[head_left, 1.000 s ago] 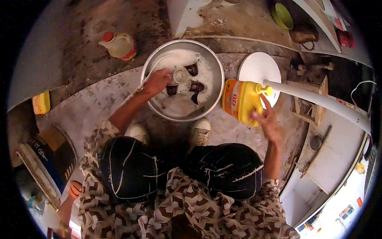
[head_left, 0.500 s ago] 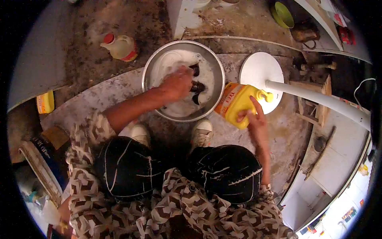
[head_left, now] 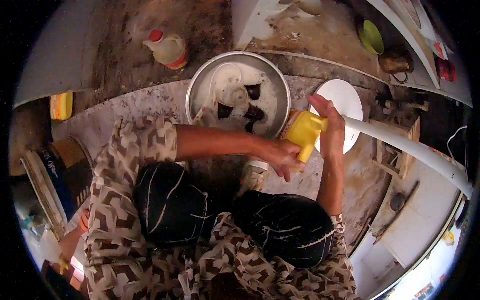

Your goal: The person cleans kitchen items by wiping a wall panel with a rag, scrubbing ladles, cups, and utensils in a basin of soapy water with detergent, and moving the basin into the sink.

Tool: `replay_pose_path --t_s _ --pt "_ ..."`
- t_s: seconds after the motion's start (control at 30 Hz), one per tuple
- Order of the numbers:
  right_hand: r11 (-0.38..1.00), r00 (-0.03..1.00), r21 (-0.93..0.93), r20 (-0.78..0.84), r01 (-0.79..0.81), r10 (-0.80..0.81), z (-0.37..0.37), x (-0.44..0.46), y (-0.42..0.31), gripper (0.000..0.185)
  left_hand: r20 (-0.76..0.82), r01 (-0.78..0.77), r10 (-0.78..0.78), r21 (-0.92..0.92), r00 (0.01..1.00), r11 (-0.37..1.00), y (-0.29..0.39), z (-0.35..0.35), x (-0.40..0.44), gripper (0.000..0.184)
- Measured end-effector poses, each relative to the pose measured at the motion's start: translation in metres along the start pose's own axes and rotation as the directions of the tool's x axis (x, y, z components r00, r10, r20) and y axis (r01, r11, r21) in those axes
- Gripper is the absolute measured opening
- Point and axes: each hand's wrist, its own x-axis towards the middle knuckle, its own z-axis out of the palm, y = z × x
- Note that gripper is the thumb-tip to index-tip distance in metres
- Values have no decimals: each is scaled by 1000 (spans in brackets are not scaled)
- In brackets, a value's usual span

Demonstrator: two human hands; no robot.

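Observation:
The yellow jug is tilted beside the right rim of the metal basin. My left hand has its fingers closed round the jug's lower end. At the jug's capped end is my right hand, its palm against the cap and its fingers pointing up and left; what they grip is hard to make out. In the basin lie foamy water, several dark pieces and a clear round cup. A thin stick leans at the basin's left inner side.
A red-capped bottle stands at the upper left. Right of the jug is a white disc with a long white pole. A wooden stool stands farther right. Another person's arm shows at the lower left.
My left hand has left the basin and moved right onto the jug's lower end. My right hand has shifted up to its cap. The view has shifted, and the cup in the basin is uncovered.

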Motion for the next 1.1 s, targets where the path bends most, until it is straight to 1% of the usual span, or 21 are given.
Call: replay_pose_path --t_s 0.03,0.13,0.23,0.3,0.37,0.47,0.5,0.53,0.6,0.63,0.73,0.77,0.83,0.87,0.9,0.93,1.0,1.03,1.1 --pt "996 999 -79 43 30 -27 4 1 0 50 5 -26 26 -36 1000 999 -2 -2 -3 45" --pt "954 983 -247 108 169 -146 3 10 6 47 -90 0 -16 -177 996 984 -7 0 -10 31" --pt "914 993 -387 27 120 -119 20 11 -6 46 -111 -62 37 -230 993 971 -14 -5 -9 30" --pt "887 997 -458 73 61 -32 26 17 -5 45 -148 -76 40 -244 988 967 -20 -3 -6 30" --pt "837 986 -526 131 153 -98 23 25 17 46 -186 -107 56 -276 981 955 -24 -1 -6 30" --pt "887 989 -449 138 110 -52 25 32 39 51 -226 -142 61 -361 972 922 -33 -2 -6 32" --pt "845 998 -535 56 12 21 42 23 21 54 -228 -138 50 -390 972 910 -38 -3 -6 31" --pt "812 999 -583 51 22 10 44 24 26 55 -234 -136 39 -412 971 901 -41 -6 -6 31" --pt "740 999 -671 48 46 -19 50 29 41 56 -295 -151 17 -437 955 887 -50 -13 -8 32" --pt "683 999 -730 25 1 24 54 29 38 54 -327 -160 5 -449 945 879 -51 -16 -11 32" --pt "734 993 -679 78 -9 85 38 35 46 56 -343 -178 24 -426 939 887 -54 -11 -10 32" --pt "742 995 -667 100 65 3 34 30 38 55 -335 -162 19 -404 942 900 -49 -5 -10 33" --pt "763 999 -645 47 42 -16 39 18 9 55 -323 -129 4 -368 946 921 -37 1 -11 34" --pt "774 999 -632 20 33 -27 40 14 1 54 -340 -141 13 -355 940 924 -35 3 -11 34" --pt "798 999 -602 21 -7 25 38 14 3 57 -355 -151 21 -344 934 927 -34 6 -10 34" --pt "792 999 -611 22 -9 28 36 15 5 58 -373 -162 29 -331 927 930 -32 8 -10 34" --pt "779 999 -627 27 -10 35 34 17 11 59 -389 -132 -10 -337 921 932 -29 8 -9 34" --pt "784 999 -621 39 21 4 34 18 17 58 -398 -118 -31 -343 917 932 -30 8 -9 34" --pt "791 997 -607 53 79 -59 30 19 28 58 -375 -135 -12 -362 927 922 -36 7 -8 34"
